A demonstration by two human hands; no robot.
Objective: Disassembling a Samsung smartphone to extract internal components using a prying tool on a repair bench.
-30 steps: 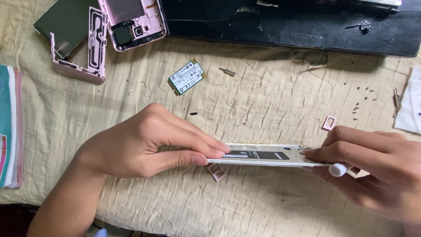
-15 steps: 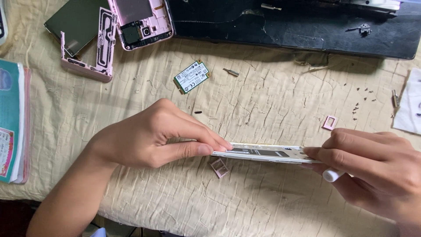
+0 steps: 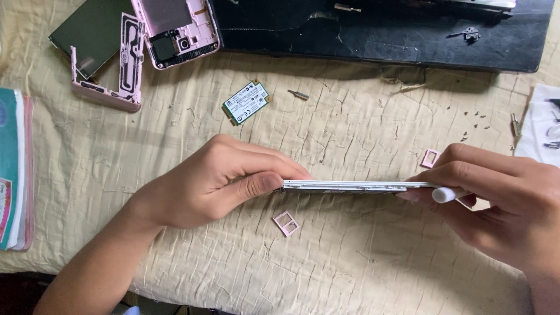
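White and thin, the panel (image 3: 350, 186) is being held edge-on just above the cloth-covered tabletop (image 3: 361, 256), level between both hands. The left hand (image 3: 216, 181) is pinching its left end, thumb under and fingers flat along the top. The right hand (image 3: 496, 198) is closing on the right end, and a small white tool (image 3: 446, 194) is lying under its fingers at that same end; I cannot tell whether the tip is touching the seam.

It looks stiff but light, and probably fragile: a slim phone part that would likely bend or crack if twisted. Gripping by the narrow ends and long edges, as now, seems the safest hold; the flat faces are likely slippery.

Two small pink trays are lying on the cloth, one (image 3: 286, 223) just below the panel, the other (image 3: 430, 158) near the right hand. A green card (image 3: 247, 102) and a pink phone frame (image 3: 175, 29) are sitting well apart, further back.
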